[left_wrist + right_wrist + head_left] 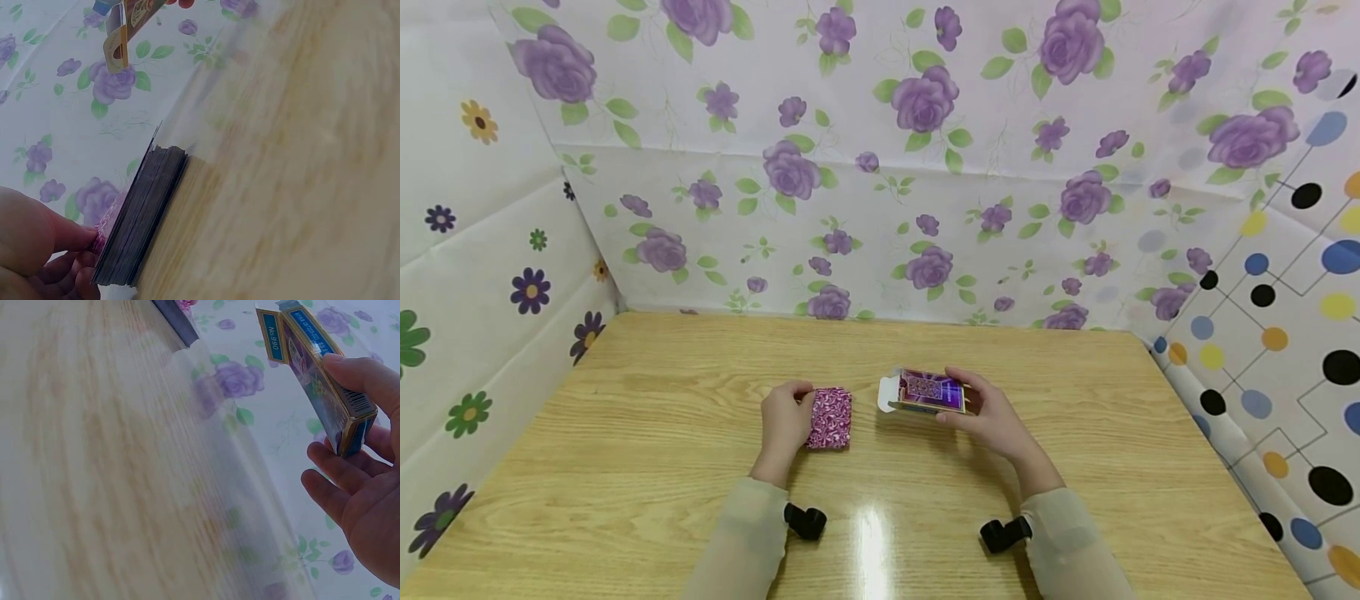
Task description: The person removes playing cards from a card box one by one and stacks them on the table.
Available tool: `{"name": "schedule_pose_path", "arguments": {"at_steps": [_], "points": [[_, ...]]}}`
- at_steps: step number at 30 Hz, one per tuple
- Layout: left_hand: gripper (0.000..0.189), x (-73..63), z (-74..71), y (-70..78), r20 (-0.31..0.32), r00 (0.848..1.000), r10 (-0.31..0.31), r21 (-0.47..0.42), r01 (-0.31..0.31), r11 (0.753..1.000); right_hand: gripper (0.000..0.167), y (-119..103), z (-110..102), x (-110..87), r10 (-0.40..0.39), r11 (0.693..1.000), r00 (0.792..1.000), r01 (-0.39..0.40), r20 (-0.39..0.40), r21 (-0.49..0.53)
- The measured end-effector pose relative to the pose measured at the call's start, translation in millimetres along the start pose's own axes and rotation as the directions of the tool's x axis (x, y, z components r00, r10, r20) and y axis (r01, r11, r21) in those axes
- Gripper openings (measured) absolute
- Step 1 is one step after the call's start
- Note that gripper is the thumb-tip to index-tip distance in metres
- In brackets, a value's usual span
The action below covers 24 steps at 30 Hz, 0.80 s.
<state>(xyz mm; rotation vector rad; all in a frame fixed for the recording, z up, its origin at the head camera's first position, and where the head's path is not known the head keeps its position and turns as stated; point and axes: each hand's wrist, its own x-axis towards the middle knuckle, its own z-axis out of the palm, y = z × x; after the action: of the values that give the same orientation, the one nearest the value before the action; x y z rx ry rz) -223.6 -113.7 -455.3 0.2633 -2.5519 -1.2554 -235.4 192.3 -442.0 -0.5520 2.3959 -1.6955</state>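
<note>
On the table [625, 500], seen from my head, the pink-and-white patterned card deck [831, 419] is in front of me; my left grip [785, 421] is drawn in on its left side. To its right, apart from it, my right grip [988, 414] holds the purple printed card box [925, 390] by its right end, with the white end flap [887, 393] folded out towards the deck. I judge the two should be lined up squarely, with that flap well out of the cards' path.

From my left wrist, thumb and fingers close in a narrow pinch on the deck's side. One thin edge juts past the others, so I would tap the stack even and pinch only firmly enough to stop it fanning. Whether the deck is lifted or lying flat I can't tell; the box is cut off at the top.

From my right wrist, my thumb presses the box's narrow side, with fingers under it, spread about as wide as the box; a light hold should spare the cardboard. The box's inside is hidden, and just a corner of the deck shows.
</note>
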Motion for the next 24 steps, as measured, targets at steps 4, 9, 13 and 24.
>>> {"name": "schedule_pose_path", "arguments": {"at_steps": [4, 9, 13, 24], "points": [[0.019, 0.4, 0.6, -0.7, -0.009, 1.0, 0.002, 0.008, -0.002, 1.0, 0.074, -1.7, 0.2, 0.0, -0.001, 1.0, 1.0, 0.001, 0.0, 0.007], [0.018, 0.2, 1.0, -2.2, -0.017, 1.0, 0.004, 0.013, -0.004, 1.0, 0.074, -2.4, 0.3, 0.1, 0.006, 1.0, 1.0, -0.006, -0.002, 0.006], [0.017, -0.4, 0.9, -3.0, -0.022, 1.0, 0.008, 0.021, -0.008, 1.0, 0.075, -1.3, 0.7, 0.7, 0.0, 1.0, 1.0, 0.0, -0.001, 0.004], [0.019, 0.0, 1.3, -3.1, -0.004, 1.0, -0.014, 0.029, 0.014, 0.999, 0.075, 0.5, -0.3, 0.2, -0.001, 1.0, 1.0, 0.001, 0.004, -0.001]]}}
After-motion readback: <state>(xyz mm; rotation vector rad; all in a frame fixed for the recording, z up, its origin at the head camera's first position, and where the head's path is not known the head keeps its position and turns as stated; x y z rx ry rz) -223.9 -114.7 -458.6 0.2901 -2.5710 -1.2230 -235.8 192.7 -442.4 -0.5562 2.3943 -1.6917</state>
